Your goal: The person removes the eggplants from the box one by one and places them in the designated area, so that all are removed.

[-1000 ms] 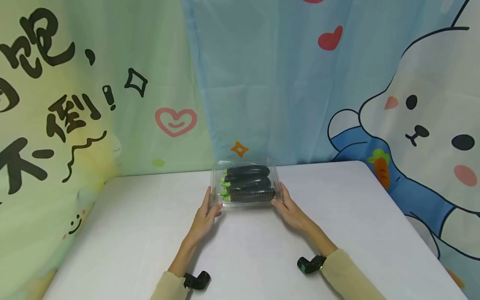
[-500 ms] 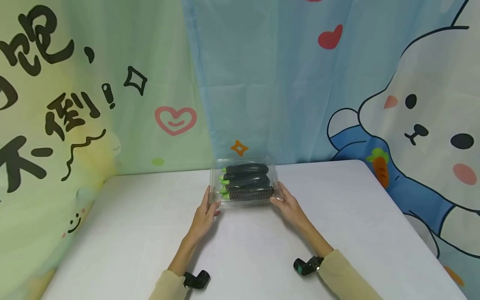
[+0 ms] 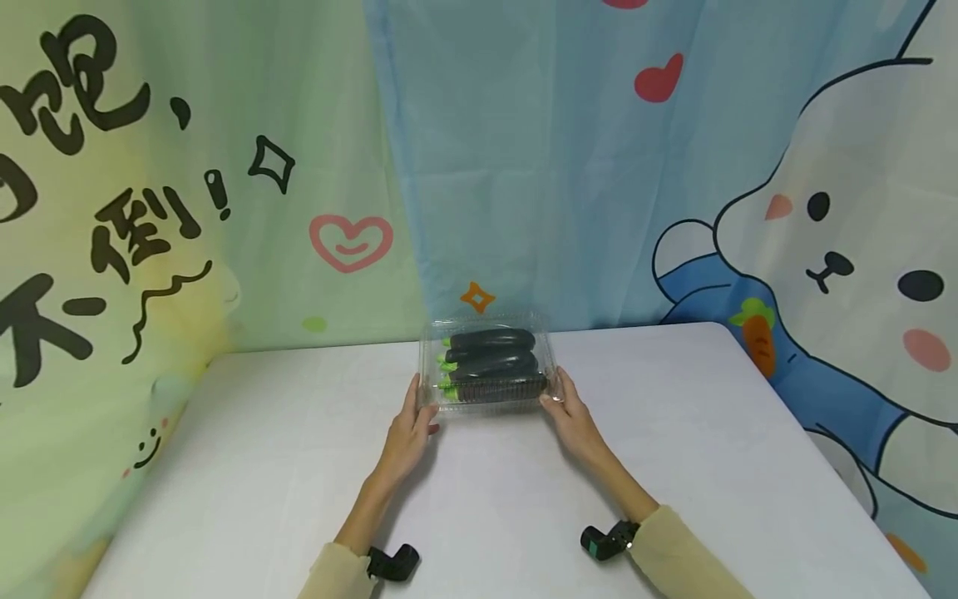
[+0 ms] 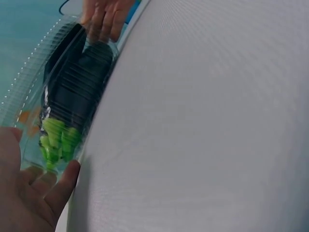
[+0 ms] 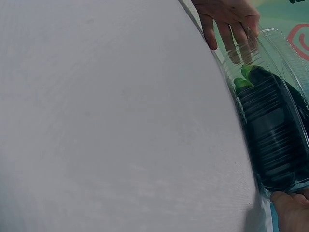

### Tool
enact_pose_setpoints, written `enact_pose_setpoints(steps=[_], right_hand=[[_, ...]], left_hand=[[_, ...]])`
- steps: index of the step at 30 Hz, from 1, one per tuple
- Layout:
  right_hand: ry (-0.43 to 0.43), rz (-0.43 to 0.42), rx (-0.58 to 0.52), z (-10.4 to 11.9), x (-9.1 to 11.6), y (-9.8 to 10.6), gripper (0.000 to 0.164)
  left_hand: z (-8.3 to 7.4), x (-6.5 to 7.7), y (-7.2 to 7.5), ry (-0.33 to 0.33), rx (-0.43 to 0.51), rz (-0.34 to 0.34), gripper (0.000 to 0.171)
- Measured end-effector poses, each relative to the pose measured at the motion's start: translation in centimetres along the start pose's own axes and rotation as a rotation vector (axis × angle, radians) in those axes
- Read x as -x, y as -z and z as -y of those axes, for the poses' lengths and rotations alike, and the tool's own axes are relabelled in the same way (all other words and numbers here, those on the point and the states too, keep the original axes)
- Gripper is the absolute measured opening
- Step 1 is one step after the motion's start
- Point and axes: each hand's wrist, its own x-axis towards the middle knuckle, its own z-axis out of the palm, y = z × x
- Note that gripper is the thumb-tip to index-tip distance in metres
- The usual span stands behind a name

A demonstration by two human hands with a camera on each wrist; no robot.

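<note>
A clear plastic box (image 3: 490, 408) with a ribbed lid sits at the far edge of the white table. Inside lie several long dark eggplants (image 3: 494, 363), green stem ends toward the left. My left hand (image 3: 407, 434) holds the box's left end; in the left wrist view the left hand (image 4: 26, 198) has its thumb and fingers spread about that end. At the opposite end my right hand (image 3: 578, 423) grips the near right corner. The right wrist view shows only part of the right hand (image 5: 292, 212), under the box (image 5: 270, 121). Some fingertips are hidden behind the plastic.
The white table (image 3: 479, 507) stretches from the box toward me. Directly behind it hangs a printed curtain (image 3: 486, 166) with hearts, lettering and a cartoon bear. Black wrist cameras (image 3: 394, 563) sit at both beige cuffs (image 3: 338, 571).
My right forearm has shifted slightly left and down in the head view. The box and both hands stay almost where they were, still in contact.
</note>
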Motion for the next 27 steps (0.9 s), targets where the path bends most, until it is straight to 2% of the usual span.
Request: enact_pose_setpoints(steps=[6,15,20,27], right_hand=[[-0.005,-0.039,0.018,-0.09,0.29,-0.29,0.069],[0.006,-0.033,0.021,0.23,0.08,-0.27,0.065],[0.027,-0.076,0.024,0.45,0.14,-0.58,0.060],[0.055,-0.146,0.089,0.57,0.15,-0.85,0.049]], left_hand=[[-0.02,0.19,-0.08,0.010,-0.001,-0.006,0.063],[-0.31,0.15,-0.33,0.010,-0.014,-0.035,0.061],[-0.42,0.24,-0.37,0.008,-0.033,-0.057,0.060],[-0.42,0.27,-0.38,0.012,-0.050,-0.068,0.059]])
